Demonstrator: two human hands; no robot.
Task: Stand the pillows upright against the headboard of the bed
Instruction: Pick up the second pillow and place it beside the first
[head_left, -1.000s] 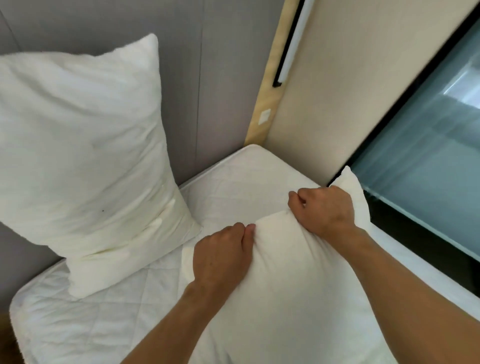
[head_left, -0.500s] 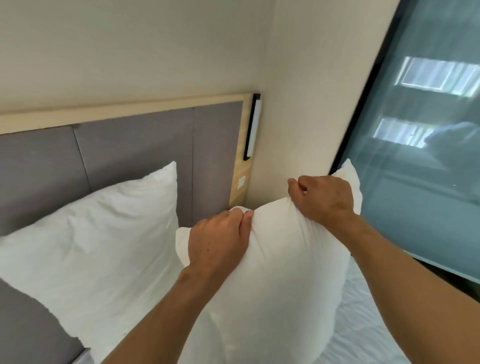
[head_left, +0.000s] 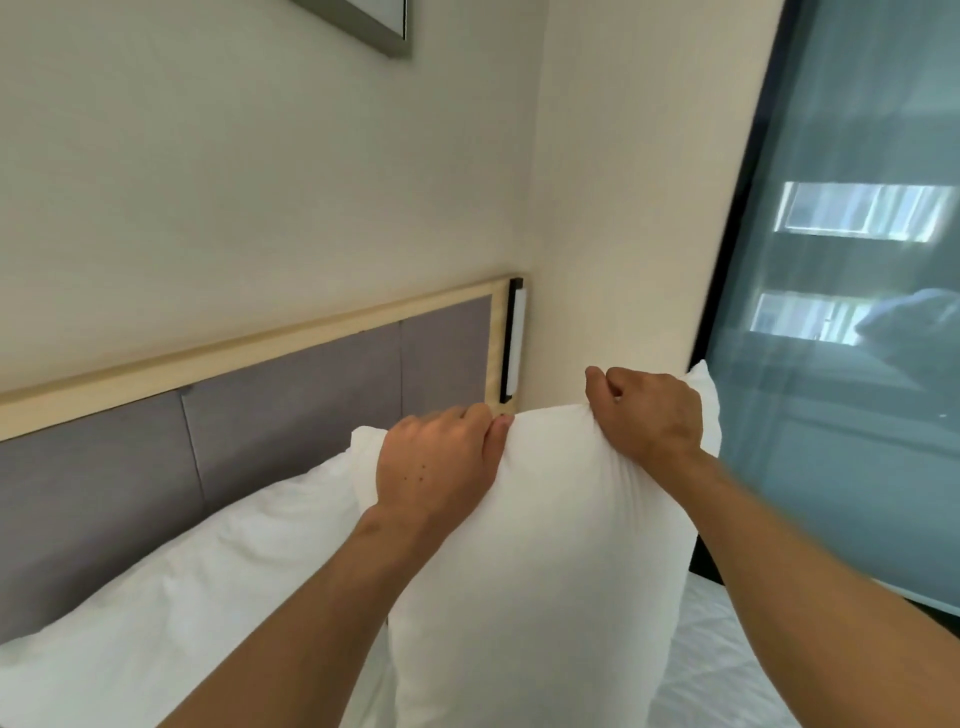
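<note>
One pillow (head_left: 171, 613) at left looks done: it leans on the grey padded headboard (head_left: 291, 415), corner up, tho tilted rather than fully upright. Second pillow (head_left: 540, 561) is mid-placement, held up on end just right of the first and overlapping its right edge; its bottom is out of view, so can't tell if it sits on the bed (head_left: 722, 670) yet. Left hand (head_left: 441, 467) is closed over the pillow's top edge near its left corner, fingers curled over the far side; right hand (head_left: 649, 410) is clenched on the top edge near the right corner, fabric bunched under it. Pillow sits in the corner by the side wall & window (head_left: 852, 364), w/ the headboard's reading light (head_left: 514, 340) just beyond. Left to do, by my guess: push it back to touch the headboard, settle the base, let go. Roughly 3/4 through if only two pillows.
</note>
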